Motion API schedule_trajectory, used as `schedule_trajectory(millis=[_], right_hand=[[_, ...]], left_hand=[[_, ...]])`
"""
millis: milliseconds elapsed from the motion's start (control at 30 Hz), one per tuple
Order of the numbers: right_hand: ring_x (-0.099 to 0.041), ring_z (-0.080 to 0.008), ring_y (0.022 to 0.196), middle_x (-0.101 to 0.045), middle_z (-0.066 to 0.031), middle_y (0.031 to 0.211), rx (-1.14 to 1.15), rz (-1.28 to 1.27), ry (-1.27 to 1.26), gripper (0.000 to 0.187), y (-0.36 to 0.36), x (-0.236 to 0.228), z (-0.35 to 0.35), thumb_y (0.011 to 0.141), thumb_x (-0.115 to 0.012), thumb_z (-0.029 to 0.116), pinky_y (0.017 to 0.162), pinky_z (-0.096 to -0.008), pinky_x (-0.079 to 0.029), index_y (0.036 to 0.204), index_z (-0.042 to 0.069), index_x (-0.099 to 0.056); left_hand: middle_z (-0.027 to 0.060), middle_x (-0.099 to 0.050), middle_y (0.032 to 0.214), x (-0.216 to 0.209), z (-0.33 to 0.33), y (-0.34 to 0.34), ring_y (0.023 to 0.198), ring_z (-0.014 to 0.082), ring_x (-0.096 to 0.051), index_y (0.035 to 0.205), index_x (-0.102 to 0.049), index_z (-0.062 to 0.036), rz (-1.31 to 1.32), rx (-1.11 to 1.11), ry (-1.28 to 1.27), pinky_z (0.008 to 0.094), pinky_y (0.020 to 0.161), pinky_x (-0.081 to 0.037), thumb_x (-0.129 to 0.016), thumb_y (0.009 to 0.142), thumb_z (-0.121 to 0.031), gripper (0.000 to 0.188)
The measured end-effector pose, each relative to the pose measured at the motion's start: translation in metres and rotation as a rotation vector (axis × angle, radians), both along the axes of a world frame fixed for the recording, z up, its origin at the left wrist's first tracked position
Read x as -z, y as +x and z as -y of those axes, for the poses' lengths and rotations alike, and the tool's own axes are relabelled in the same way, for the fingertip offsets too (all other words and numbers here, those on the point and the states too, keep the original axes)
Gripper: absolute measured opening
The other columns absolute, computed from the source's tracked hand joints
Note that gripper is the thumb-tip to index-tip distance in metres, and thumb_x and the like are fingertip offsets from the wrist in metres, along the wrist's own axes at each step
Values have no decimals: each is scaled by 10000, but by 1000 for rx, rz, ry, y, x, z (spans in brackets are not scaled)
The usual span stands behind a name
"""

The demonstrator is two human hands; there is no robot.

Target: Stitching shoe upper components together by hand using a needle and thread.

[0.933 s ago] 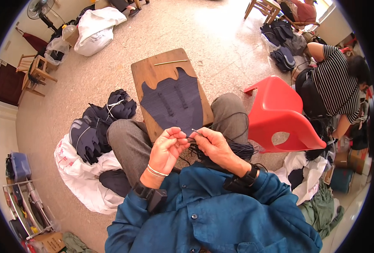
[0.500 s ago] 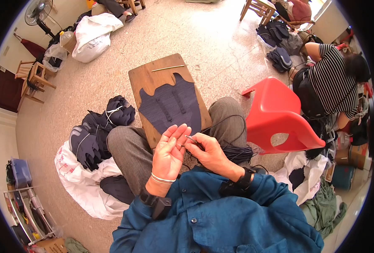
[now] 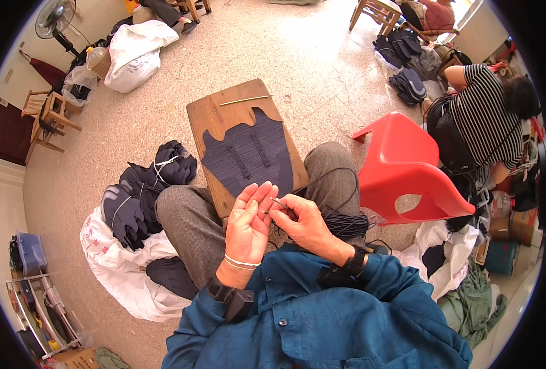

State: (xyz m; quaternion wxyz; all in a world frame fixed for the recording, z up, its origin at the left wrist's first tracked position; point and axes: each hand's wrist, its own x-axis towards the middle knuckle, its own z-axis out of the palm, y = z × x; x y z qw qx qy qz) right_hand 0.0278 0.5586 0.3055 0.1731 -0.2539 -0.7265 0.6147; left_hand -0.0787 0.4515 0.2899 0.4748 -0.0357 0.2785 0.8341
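My left hand point(image 3: 247, 224) is held palm up, its fingers stretched out; a white band circles the wrist. Close against it, my right hand point(image 3: 310, 229) pinches a thin dark cord point(image 3: 278, 202), whose small dark tip shows by the left palm. Just beyond both hands, a dark fabric piece point(image 3: 248, 150) with a scalloped far edge and two dark strips lies flat on a wooden board point(image 3: 214, 106). Across the board's far end rests a thin light-coloured rod point(image 3: 245, 99). A bundle of dark cord point(image 3: 345, 225) sits by my right thigh.
To the right stands a red plastic chair point(image 3: 402, 147), with a person in a striped shirt point(image 3: 485, 114) bent over behind it. Dark fabric bundles point(image 3: 141, 190) and a white sack point(image 3: 110, 273) lie at my left. Another white sack point(image 3: 141, 52) stands farther back.
Both hands stay together at nearly the same spot, with the left hand shifted very slightly to the right. The fabric and board look unchanged.
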Motion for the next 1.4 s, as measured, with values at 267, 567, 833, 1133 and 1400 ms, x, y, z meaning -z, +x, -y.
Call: schedule_trajectory(millis=[267,567,833,1133,1400], right_hand=[[-486,-84,641,-542,-46,725,-3,32,3,181,0,-2,0,923,-691,126,566,-283,-427,883,-35,-619],[-503,-101,638,-559,-63,727,10,-2,58,167,-1,3,2,904,-696,116,570,-294,-437,878,-33,-625],[-481,-62,645,-555,-16,714,3,-5,-28,148,-3,1,3,924,-690,121,551,-268,-409,890,-13,-637],[-440,-34,636,-526,23,714,33,-61,63,124,-7,4,4,929,-687,106,535,-251,-382,892,0,-635],[-459,-20,663,-557,28,741,-3,-24,3,120,-7,2,5,937,-687,106,556,-230,-396,905,2,-638]], left_hand=[[234,-559,1364,-2,0,3,1300,339,-554,1331,-459,-6,-28,-7,-23,429,1109,-475,-485,1045,-51,291],[215,-583,1343,-3,-2,6,1275,322,-576,1333,-471,-19,-39,-23,-69,419,1092,-488,-511,1040,-58,299],[189,-587,1360,-5,-3,9,1277,302,-576,1331,-501,-26,-81,-64,-111,403,1080,-493,-512,1047,-72,288],[202,-591,1360,-10,-5,9,1262,297,-589,1336,-515,5,-174,-71,-100,390,1079,-492,-500,1054,-80,294],[211,-599,1360,-6,-5,8,1264,302,-590,1378,-508,33,-139,-67,-148,381,1085,-483,-500,1059,-99,345]])
